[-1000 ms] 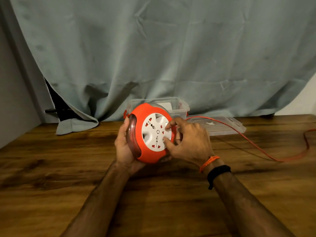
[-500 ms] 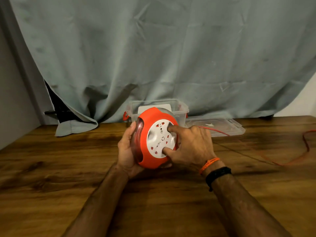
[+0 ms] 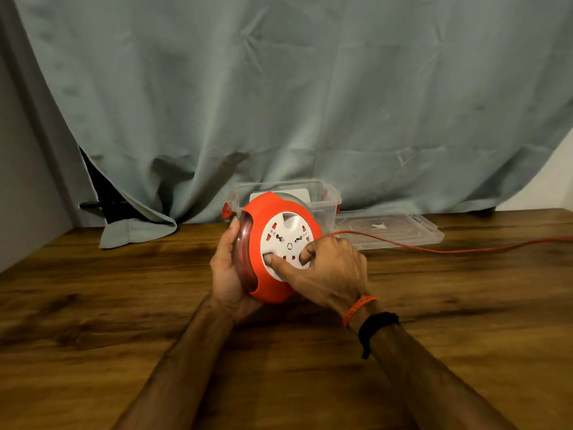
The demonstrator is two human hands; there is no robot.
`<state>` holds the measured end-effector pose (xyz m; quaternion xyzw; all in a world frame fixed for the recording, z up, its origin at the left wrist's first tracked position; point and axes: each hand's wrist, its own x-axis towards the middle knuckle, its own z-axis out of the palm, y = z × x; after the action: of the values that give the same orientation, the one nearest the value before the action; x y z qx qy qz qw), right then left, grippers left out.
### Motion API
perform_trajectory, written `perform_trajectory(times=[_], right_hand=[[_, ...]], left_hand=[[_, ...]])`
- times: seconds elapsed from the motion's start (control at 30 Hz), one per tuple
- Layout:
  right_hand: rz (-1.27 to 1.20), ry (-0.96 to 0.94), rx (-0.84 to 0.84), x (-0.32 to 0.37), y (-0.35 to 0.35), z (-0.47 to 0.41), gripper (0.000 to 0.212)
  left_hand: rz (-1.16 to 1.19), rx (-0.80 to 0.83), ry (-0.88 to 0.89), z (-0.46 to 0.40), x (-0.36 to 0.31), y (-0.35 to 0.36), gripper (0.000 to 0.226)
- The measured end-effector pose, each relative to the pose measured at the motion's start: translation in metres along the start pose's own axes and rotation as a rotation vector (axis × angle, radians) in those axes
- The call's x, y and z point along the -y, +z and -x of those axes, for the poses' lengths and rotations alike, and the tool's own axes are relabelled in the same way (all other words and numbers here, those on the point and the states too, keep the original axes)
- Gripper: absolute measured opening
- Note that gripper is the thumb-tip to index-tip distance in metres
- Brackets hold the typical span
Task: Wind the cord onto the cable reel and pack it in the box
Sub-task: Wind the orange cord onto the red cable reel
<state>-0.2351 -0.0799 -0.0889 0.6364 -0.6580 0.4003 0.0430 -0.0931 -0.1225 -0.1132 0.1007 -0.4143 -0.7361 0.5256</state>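
Observation:
An orange cable reel (image 3: 263, 287) with a white socket face (image 3: 286, 245) stands on edge just above the wooden table (image 3: 124, 321). My left hand (image 3: 226, 271) grips its clear back side from the left. My right hand (image 3: 331, 271) presses thumb and a curled finger into the white face. A thin orange cord (image 3: 434, 249) runs from the reel's right side across the table, stretched out to the right edge. A clear plastic box (image 3: 322, 200) with orange clips stands open right behind the reel.
The box's clear lid (image 3: 403, 234) lies flat to the right of the box, under the cord's path. A grey-green curtain (image 3: 279, 103) hangs behind the table, its hem resting on the back left of the tabletop.
My right hand's fingers have moved round the white face toward its lower left, turning it. The cord on the right has pulled straighter and lost its loop. The reel shifted slightly lower.

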Motion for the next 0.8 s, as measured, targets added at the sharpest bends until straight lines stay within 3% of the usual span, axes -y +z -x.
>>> perform_trajectory(times=[0.23,0.47,0.8], right_hand=[[0.066,-0.282,0.028,-0.014,-0.027,-0.009,0.036],[0.199,-0.413,0.062,-0.020,-0.028,-0.010,0.062],[0.289,-0.462,-0.030,-0.027,-0.019,-0.012,0.063]], left_hand=[[0.048,0.115,-0.214,0.003,-0.002,-0.008,0.079],[0.059,0.183,-0.287,0.002,-0.001,-0.014,0.079],[0.012,0.227,-0.344,0.002,-0.001,-0.009,0.080]])
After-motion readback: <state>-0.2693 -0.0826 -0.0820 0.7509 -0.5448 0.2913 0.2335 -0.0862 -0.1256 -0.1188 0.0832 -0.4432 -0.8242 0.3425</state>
